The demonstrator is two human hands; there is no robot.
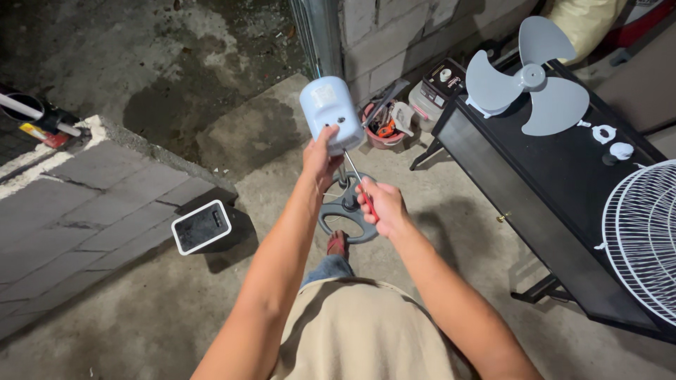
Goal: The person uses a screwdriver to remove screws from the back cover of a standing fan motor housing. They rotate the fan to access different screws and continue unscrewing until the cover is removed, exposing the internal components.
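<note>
Left hand (320,156) grips the rear edge of the pale-blue rounded plastic fan motor housing (329,111), held up at centre frame. Right hand (380,205) is closed around the red-handled screwdriver (359,186), whose shaft points toward 11 o'clock and apparently meets the housing's underside. Below, the grey ring-shaped fan base (346,217) rests on the concrete floor (169,309). At 2 o'clock, the black counter (535,183) carries the grey three-bladed propeller (528,77); the white wire grille (644,236) overhangs its right edge. Bare floor lies at 7 o'clock.
</note>
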